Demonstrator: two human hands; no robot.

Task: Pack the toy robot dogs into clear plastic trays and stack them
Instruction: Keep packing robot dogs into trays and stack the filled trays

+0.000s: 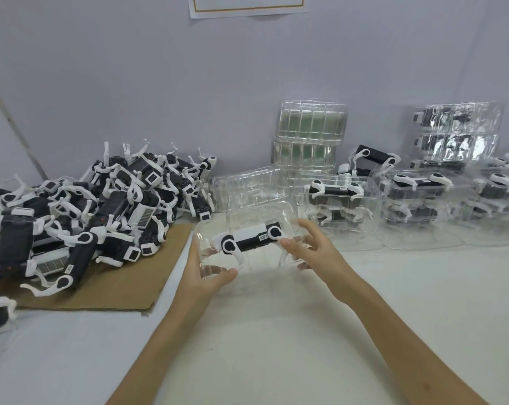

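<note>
1 dog [249,239] in 1 tray [256,210], centre front | L hand [209,268] + R hand [310,248]: each clamps a tray end, thumbs nearside | pile [101,206] of dogs L, uncountable | 2 empty stacks [308,135] rear

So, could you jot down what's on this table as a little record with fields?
Left hand: grips left end of clear tray
Right hand: grips its right end
In tray: one toy robot dog
Left side: heap of loose dogs on cardboard
Right side: packed trays, stacked
Back wall: empty tray stacks
</note>
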